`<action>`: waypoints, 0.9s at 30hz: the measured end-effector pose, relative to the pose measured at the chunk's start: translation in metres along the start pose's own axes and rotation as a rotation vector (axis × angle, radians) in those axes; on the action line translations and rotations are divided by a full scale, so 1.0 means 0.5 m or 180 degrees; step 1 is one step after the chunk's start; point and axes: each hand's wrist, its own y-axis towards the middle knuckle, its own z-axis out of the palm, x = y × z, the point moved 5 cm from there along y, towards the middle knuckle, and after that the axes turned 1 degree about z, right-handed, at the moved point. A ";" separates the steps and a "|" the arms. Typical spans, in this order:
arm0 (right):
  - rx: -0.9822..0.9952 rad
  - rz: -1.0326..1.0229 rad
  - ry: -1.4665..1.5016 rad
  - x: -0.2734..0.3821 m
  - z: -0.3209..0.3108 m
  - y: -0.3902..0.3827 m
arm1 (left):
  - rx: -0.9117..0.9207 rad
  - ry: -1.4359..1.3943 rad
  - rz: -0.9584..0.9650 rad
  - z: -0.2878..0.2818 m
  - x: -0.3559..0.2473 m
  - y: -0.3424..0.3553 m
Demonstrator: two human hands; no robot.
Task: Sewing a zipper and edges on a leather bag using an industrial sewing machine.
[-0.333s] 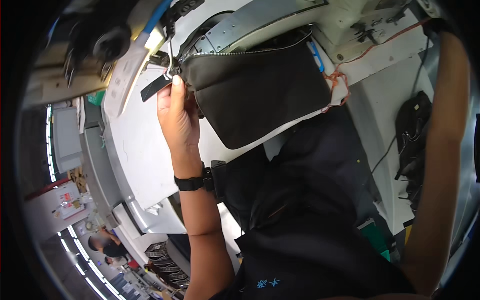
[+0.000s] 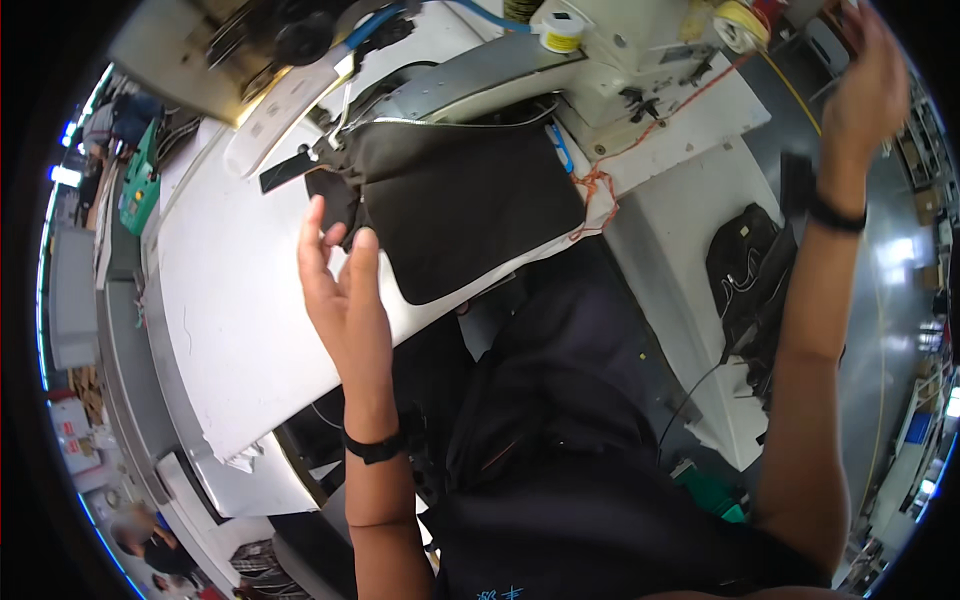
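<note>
A dark grey zippered pouch (image 2: pixel 470 210) lies on the white worktable (image 2: pixel 240 300), against the arm of a sewing machine (image 2: pixel 470 80). The zip runs along its far edge, and a short black strip (image 2: pixel 287 173) sticks out at the left corner, close to the needle area. My left hand (image 2: pixel 348 290) hovers just on the near side of that corner, fingers apart and holding nothing. My right hand (image 2: pixel 868 95) is raised at the far right, away from the pouch. Its fingers are stretched out and nothing shows in them.
A blue-handled tool (image 2: pixel 560 148) and tangled orange thread (image 2: pixel 596 188) sit at the pouch's right end. A white tub (image 2: pixel 560 30) and a yellow thread spool (image 2: pixel 742 26) stand farther back. Black bags (image 2: pixel 750 270) lie on a surface to the right. People are visible at far left.
My left hand has let go of the pouch's left corner by the black strip and drawn back toward me, fingers spreading. My right hand has come into view. The whole view has shifted.
</note>
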 end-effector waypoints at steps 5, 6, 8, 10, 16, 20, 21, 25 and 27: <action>0.3001 -0.1092 0.0432 0.240 0.157 -0.300 | 0.0184 -0.0649 -0.0991 0.009 0.002 -0.036; 0.2714 -0.1270 0.0546 0.257 0.201 -0.332 | 0.0199 -0.0648 -0.1021 0.016 0.002 -0.025; 0.2466 -0.1376 0.0620 0.262 0.301 -0.356 | 0.0223 -0.1154 -0.1071 0.032 0.003 0.003; 0.2644 -0.0881 0.0415 0.247 0.388 -0.359 | 0.0129 -0.1342 -0.1110 0.042 0.013 0.036; 0.4432 -0.0174 -0.0225 0.227 0.519 -0.371 | 0.0122 -0.1631 -0.1043 0.052 0.057 0.134; 0.4822 0.0095 0.0347 0.215 0.517 -0.349 | 0.0332 -0.1723 -0.0968 0.055 0.069 0.172; 0.4888 0.0265 0.0659 0.212 0.507 -0.348 | 0.0336 -0.1695 -0.0989 0.056 0.073 0.176; 0.4528 0.0445 0.1222 0.217 0.509 -0.353 | 0.0237 -0.1479 -0.0871 0.051 0.081 0.201; 0.4264 0.0354 0.1384 0.220 0.510 -0.364 | 0.0477 -0.1628 -0.0927 0.051 0.082 0.215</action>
